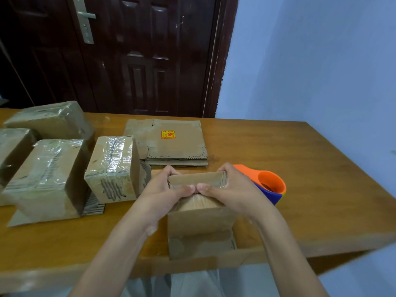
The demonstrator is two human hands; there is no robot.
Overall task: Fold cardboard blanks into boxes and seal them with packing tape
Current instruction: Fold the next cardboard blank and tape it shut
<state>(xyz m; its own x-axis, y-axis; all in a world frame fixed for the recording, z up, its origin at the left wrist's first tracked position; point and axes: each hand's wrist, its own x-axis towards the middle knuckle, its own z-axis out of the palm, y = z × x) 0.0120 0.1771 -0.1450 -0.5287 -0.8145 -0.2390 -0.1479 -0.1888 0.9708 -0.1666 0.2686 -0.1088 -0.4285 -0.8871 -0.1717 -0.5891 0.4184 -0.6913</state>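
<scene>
Item: cardboard box (200, 224), upright at the near edge of the wooden table (300, 168). We clasp its top from both sides: left hand (166, 189) and right hand (230, 188) curl round the upper flaps, thumbs meeting at the middle. Just right of the box: orange-and-blue tape dispenser (270, 185). Beyond it: flat blanks (171, 142). To its left: taped boxes (113, 168).
</scene>
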